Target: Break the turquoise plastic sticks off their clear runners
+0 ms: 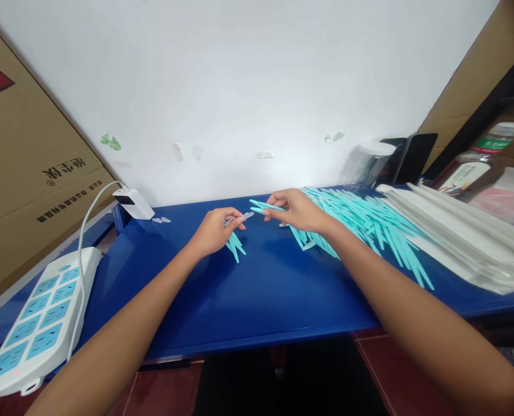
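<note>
My right hand (298, 209) pinches turquoise plastic tweezers (259, 206), whose two prongs point left and stand slightly apart. Close by on the left, my left hand (217, 231) grips a small translucent sleeve-like piece (248, 215) between thumb and fingers, its end facing the prong tips with a small gap. Below the left hand, a few turquoise tweezers (236, 247) lie on the blue table (257, 306), partly hidden. A big heap of the same tweezers (361, 219) spreads behind and right of my right forearm.
Two small translucent pieces (162, 219) lie beside a white charger-like box (134, 203). At left is a power strip (44, 318) with a white cable. White plastic bags (460, 242), a lidded clear jar (372, 162) and a bottle (477, 162) stand right. A wall (248, 86) closes the back.
</note>
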The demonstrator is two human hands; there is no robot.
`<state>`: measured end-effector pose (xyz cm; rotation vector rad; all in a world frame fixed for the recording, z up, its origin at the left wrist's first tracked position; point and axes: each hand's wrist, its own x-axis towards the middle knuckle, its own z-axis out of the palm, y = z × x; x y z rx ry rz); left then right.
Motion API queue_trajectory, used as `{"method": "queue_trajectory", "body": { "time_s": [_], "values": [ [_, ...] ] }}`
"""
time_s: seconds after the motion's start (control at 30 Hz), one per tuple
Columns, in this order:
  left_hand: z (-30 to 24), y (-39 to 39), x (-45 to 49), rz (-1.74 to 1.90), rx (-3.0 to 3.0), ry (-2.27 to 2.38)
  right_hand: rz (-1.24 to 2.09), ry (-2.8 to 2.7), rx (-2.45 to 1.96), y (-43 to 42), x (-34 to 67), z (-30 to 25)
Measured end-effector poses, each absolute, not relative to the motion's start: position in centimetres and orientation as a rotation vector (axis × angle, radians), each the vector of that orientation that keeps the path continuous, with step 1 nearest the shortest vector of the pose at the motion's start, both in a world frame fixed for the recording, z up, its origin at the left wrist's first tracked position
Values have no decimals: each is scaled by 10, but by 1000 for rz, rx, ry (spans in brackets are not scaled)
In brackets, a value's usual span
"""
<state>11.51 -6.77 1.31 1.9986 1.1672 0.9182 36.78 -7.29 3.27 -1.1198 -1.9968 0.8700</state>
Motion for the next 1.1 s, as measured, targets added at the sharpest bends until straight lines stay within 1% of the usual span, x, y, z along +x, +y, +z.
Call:
{"method": "queue_trajectory", "body": {
  "time_s": [0.2,0.37,0.57,0.9,1.1],
  "values": [
    [10,-66,114,919,2056,1167,911,-2052,-1156,-74,367,34],
    [11,-66,113,864,2116,1250,860,-2021,-1160,-71,369,31],
    [9,-65,111,854,2168,1211,895,-2068,-1131,-71,371,32],
    [10,-68,117,841,2055,1128,977,-2111,-1098,-73,365,27],
    [9,-70,121,926,1875,1060,1033,-2049,-1060,-74,361,25]
  ]
}}
